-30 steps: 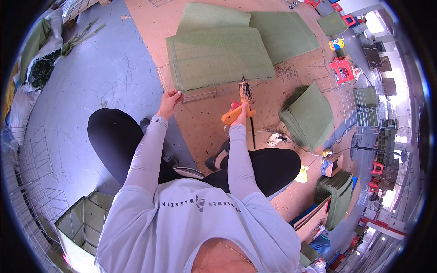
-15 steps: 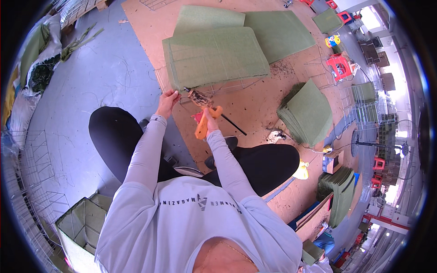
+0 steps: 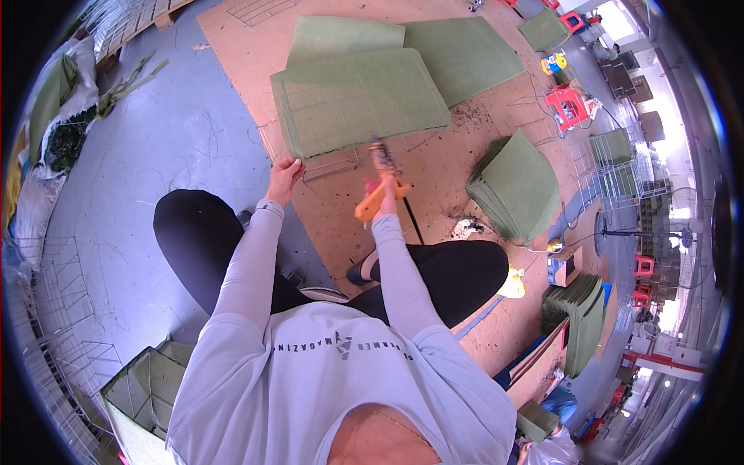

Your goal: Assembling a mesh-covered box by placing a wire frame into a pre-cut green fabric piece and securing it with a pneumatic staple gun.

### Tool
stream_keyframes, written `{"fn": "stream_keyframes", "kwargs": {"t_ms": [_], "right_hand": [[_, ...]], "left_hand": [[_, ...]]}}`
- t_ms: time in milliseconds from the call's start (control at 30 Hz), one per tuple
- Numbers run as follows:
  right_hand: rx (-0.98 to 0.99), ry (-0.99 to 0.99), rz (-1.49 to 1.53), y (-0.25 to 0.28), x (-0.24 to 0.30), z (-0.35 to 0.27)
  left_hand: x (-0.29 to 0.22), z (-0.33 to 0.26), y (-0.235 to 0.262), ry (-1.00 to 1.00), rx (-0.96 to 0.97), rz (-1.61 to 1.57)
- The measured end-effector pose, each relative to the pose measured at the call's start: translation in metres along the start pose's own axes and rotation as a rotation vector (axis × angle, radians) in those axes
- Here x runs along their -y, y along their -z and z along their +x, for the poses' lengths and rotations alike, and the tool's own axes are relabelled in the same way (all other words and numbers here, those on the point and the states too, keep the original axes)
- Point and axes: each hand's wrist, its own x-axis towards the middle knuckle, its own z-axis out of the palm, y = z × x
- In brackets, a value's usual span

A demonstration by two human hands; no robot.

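A green felt-like sheet [image 3: 364,101] lies over a thin wire frame [image 3: 333,169], whose near edge sticks out below it. My left hand [image 3: 284,178] pinches the sheet's near left corner between thumb and fingers. Slightly blurred, my right hand [image 3: 387,203] grips an orange hot glue gun [image 3: 369,209] by its handle. Brown residue coats the gun's front end, and its tip is near the sheet's front edge; I cannot tell if they touch. A black stick [image 3: 412,221] extends from the gun toward my leg.
More green sheets [image 3: 465,62] lie behind on brown cardboard [image 3: 232,58]. A stack of green sheets [image 3: 518,190] sits to the right. Beyond are a red stool [image 3: 568,107], wire frames and a standing fan [image 3: 612,232]. A green-lined box [image 3: 143,387] stands at lower left.
My right hand has moved the glue gun to the right along the sheet's front edge. My left hand stays at the corner. The whole view has shifted slightly.
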Motion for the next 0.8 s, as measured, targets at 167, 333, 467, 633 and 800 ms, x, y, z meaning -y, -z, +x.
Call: {"fn": "stream_keyframes", "kwargs": {"t_ms": [167,333,467,633,800], "right_hand": [[-0.059,0.225,0.077,0.025,0.060,0.024],[-0.114,0.384,0.152,0.046,0.111,0.049],[-0.114,0.502,0.133,0.042,0.180,0.058],[-0.045,0.539,-0.220,0.050,0.329,0.035],[0.020,0.465,-0.329,0.062,0.368,-0.040]], "left_hand": [[-0.001,-0.001,-0.001,0.003,0.007,0.002],[-0.003,-0.004,-0.008,-0.003,-0.020,0.011],[-0.007,-0.006,-0.004,0.004,-0.021,0.028],[-0.001,0.002,-0.004,-0.014,0.040,0.028],[-0.003,-0.004,-0.010,-0.025,-0.020,0.047]]}}
